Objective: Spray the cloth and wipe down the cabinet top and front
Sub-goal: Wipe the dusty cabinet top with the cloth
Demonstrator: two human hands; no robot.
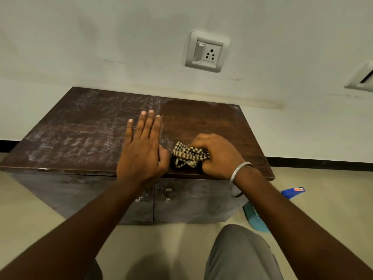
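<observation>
A low dark-brown cabinet stands against the wall; its top (80, 126) is dusty and streaked white on the left, darker and cleaner on the right. My right hand (217, 154) presses a bunched black-and-cream checked cloth (188, 156) onto the top near the front edge. My left hand (143, 146) lies flat on the top just left of the cloth, fingers spread. The cabinet front (193, 205) has two doors with small metal handles (168, 194). No spray bottle shows clearly.
A wall socket with a switch (205, 52) sits above the cabinet. A blue object (292, 191) and a teal item (255, 219) lie on the floor to the right of the cabinet. My knee in grey trousers (240, 253) is in front.
</observation>
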